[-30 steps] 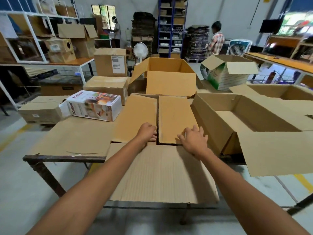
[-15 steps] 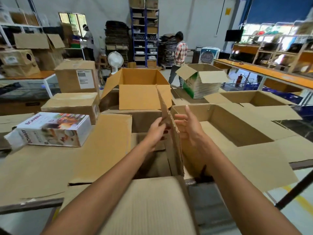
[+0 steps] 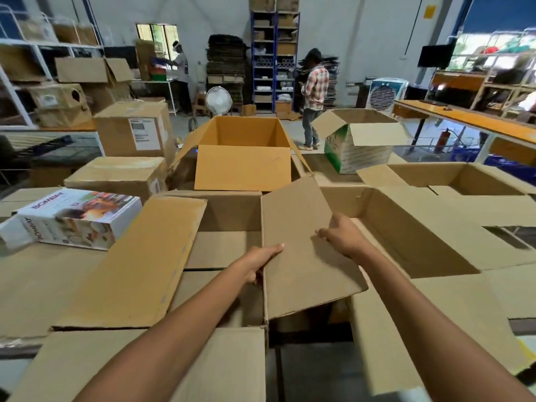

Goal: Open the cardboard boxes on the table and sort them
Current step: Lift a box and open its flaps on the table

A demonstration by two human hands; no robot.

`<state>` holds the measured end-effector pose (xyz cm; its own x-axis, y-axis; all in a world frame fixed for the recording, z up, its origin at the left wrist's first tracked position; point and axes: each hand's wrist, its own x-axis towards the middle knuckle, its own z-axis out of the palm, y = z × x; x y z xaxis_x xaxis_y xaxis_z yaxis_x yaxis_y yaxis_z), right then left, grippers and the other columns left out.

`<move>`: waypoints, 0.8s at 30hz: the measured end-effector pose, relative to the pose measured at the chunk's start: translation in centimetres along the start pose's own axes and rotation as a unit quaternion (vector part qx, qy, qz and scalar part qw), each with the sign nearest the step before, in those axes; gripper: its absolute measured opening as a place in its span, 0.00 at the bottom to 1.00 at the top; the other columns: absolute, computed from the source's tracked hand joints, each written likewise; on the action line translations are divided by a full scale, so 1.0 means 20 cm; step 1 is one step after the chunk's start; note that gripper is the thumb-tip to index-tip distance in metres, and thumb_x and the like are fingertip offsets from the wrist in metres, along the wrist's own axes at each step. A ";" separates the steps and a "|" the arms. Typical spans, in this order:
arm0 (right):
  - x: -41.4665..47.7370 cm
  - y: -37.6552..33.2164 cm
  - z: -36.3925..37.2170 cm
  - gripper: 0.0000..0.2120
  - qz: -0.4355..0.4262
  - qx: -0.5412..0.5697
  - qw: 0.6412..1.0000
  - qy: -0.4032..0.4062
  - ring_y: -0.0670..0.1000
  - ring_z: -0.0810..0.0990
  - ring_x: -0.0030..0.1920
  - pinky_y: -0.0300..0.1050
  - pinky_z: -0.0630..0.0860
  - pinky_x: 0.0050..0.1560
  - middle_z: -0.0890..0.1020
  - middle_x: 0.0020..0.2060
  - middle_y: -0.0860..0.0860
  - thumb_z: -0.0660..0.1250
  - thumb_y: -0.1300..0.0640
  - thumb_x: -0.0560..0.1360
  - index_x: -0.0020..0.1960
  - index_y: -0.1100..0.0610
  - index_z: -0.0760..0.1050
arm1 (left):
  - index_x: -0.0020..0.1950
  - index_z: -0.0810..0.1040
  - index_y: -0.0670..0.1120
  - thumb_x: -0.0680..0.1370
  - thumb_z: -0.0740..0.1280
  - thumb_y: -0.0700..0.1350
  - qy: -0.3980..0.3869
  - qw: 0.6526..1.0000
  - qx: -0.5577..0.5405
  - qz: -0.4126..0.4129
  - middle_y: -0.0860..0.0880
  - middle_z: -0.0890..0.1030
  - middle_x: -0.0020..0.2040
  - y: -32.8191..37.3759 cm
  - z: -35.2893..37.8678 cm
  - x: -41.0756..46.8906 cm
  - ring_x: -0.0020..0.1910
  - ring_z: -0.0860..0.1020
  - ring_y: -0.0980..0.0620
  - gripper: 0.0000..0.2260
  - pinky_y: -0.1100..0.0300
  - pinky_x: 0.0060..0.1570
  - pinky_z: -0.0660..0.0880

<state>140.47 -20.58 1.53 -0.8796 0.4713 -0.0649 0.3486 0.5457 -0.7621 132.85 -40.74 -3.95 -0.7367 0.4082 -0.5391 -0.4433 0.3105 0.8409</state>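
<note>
Head view: L hand (image 3: 261,261) & R hand (image 3: 343,239) both grip box flap (image 3: 301,274), tilted up.

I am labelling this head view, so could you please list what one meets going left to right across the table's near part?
White printed box → folded-out left flap → left hand → right flap → right hand → open brown box.

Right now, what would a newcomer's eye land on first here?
Dead centre, the left hand and right hand hold one raised cardboard flap between them. At far left a white printed carton lies on its side, bright against all the brown. Just behind the flap stands an open tan box, its front flap hanging down.
</note>
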 end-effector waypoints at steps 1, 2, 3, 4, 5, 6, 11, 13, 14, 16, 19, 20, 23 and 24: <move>0.03 0.02 0.01 0.21 -0.011 0.018 1.000 -0.002 0.56 0.82 0.51 0.55 0.80 0.53 0.83 0.50 0.53 0.72 0.48 0.67 0.57 0.56 0.76 | 0.59 0.80 0.41 0.74 0.75 0.55 0.013 1.000 -0.005 0.015 0.44 0.84 0.47 0.01 0.00 -0.01 0.41 0.83 0.47 0.21 0.55 0.40 0.80; 0.06 0.03 0.02 0.20 -0.026 0.035 0.999 -0.005 0.55 0.82 0.52 0.54 0.79 0.55 0.83 0.52 0.52 0.72 0.49 0.68 0.58 0.55 0.76 | 0.58 0.80 0.42 0.74 0.74 0.54 0.028 0.999 -0.006 0.031 0.44 0.85 0.48 0.03 -0.02 -0.02 0.42 0.83 0.47 0.20 0.55 0.39 0.80; 0.07 0.02 0.03 0.18 -0.039 0.054 0.998 -0.007 0.55 0.82 0.53 0.53 0.79 0.56 0.83 0.53 0.52 0.73 0.52 0.71 0.59 0.55 0.76 | 0.57 0.80 0.42 0.74 0.75 0.53 0.043 0.998 -0.011 0.044 0.45 0.85 0.47 0.05 -0.04 -0.03 0.43 0.84 0.48 0.18 0.56 0.39 0.80; 0.07 -0.02 0.03 0.17 -0.049 0.078 0.996 -0.010 0.54 0.81 0.53 0.51 0.78 0.56 0.83 0.53 0.51 0.72 0.55 0.73 0.60 0.56 0.76 | 0.57 0.81 0.42 0.74 0.75 0.52 0.054 0.997 -0.019 0.060 0.45 0.86 0.47 0.07 -0.06 -0.04 0.43 0.84 0.48 0.17 0.57 0.39 0.80; 0.07 -0.03 0.04 0.15 -0.048 0.100 0.994 -0.013 0.53 0.81 0.53 0.49 0.77 0.55 0.83 0.53 0.51 0.72 0.56 0.74 0.60 0.56 0.76 | 0.57 0.81 0.42 0.74 0.76 0.50 0.065 0.995 -0.027 0.078 0.45 0.86 0.48 0.09 -0.09 -0.05 0.44 0.85 0.49 0.17 0.58 0.38 0.80; 0.06 -0.05 0.07 0.14 -0.043 0.111 0.993 -0.019 0.52 0.80 0.52 0.47 0.76 0.52 0.82 0.51 0.50 0.72 0.55 0.75 0.58 0.56 0.75 | 0.58 0.81 0.42 0.74 0.76 0.48 0.076 0.992 -0.030 0.098 0.45 0.86 0.49 0.11 -0.13 -0.06 0.44 0.85 0.50 0.16 0.60 0.38 0.80; 0.04 0.00 0.34 0.26 -0.012 0.102 0.991 -0.086 0.54 0.78 0.60 0.48 0.74 0.58 0.79 0.61 0.49 0.64 0.40 0.76 0.66 0.56 0.71 | 0.54 0.81 0.42 0.75 0.74 0.39 0.143 0.976 0.061 0.156 0.48 0.84 0.45 0.27 -0.28 -0.19 0.39 0.82 0.54 0.09 0.66 0.32 0.76; 0.01 0.01 0.46 0.22 0.003 0.078 0.989 -0.128 0.55 0.77 0.61 0.46 0.71 0.55 0.77 0.60 0.49 0.60 0.43 0.80 0.66 0.58 0.71 | 0.55 0.81 0.41 0.75 0.73 0.36 0.163 0.969 0.104 0.157 0.46 0.83 0.47 0.29 -0.30 -0.19 0.40 0.80 0.53 0.10 0.65 0.34 0.74; -0.01 0.02 0.50 0.18 0.005 0.060 0.986 -0.155 0.54 0.78 0.58 0.45 0.72 0.52 0.78 0.57 0.49 0.59 0.46 0.82 0.63 0.58 0.72 | 0.56 0.80 0.41 0.75 0.72 0.35 0.172 0.966 0.120 0.152 0.45 0.83 0.49 0.29 -0.29 -0.18 0.42 0.80 0.52 0.11 0.64 0.35 0.73; 0.00 0.04 0.59 0.13 -0.004 0.023 0.981 -0.193 0.53 0.78 0.50 0.47 0.73 0.47 0.79 0.51 0.51 0.58 0.49 0.82 0.57 0.57 0.74 | 0.57 0.77 0.42 0.75 0.70 0.33 0.176 0.963 0.146 0.143 0.46 0.81 0.51 0.26 -0.23 -0.16 0.46 0.78 0.50 0.12 0.63 0.36 0.72; 0.02 0.07 0.64 0.11 -0.009 0.023 0.982 -0.189 0.53 0.77 0.48 0.45 0.71 0.44 0.78 0.46 0.52 0.59 0.48 0.82 0.50 0.55 0.74 | 0.60 0.76 0.40 0.75 0.67 0.32 0.159 0.962 0.170 0.141 0.44 0.81 0.54 0.17 -0.13 -0.05 0.49 0.78 0.48 0.14 0.62 0.36 0.73; 0.03 0.07 0.64 0.13 -0.015 0.024 0.983 -0.179 0.54 0.78 0.48 0.46 0.71 0.45 0.79 0.46 0.52 0.59 0.48 0.81 0.48 0.55 0.75 | 0.61 0.77 0.39 0.75 0.66 0.32 0.151 0.964 0.167 0.140 0.43 0.82 0.53 0.14 -0.10 -0.01 0.46 0.79 0.48 0.15 0.62 0.34 0.74; 0.06 0.05 0.61 0.20 -0.029 0.078 0.984 -0.155 0.55 0.81 0.50 0.52 0.75 0.55 0.83 0.45 0.54 0.56 0.44 0.80 0.43 0.54 0.79 | 0.60 0.77 0.40 0.80 0.60 0.38 0.101 0.979 0.122 0.130 0.45 0.82 0.42 0.03 0.01 0.07 0.34 0.79 0.51 0.11 0.63 0.30 0.73; 0.05 0.03 0.60 0.20 -0.028 0.095 0.984 -0.145 0.55 0.81 0.52 0.52 0.76 0.57 0.84 0.47 0.54 0.56 0.43 0.78 0.44 0.54 0.81 | 0.60 0.77 0.42 0.82 0.57 0.42 0.088 0.982 0.106 0.126 0.46 0.81 0.41 0.00 0.04 0.08 0.34 0.78 0.51 0.11 0.62 0.32 0.73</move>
<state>135.82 -28.09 -6.68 -0.9610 0.2112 -0.1788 0.2535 0.4125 -0.8750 132.07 -39.50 -4.81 -0.8944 0.3468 -0.2824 -0.1327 0.3973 0.9080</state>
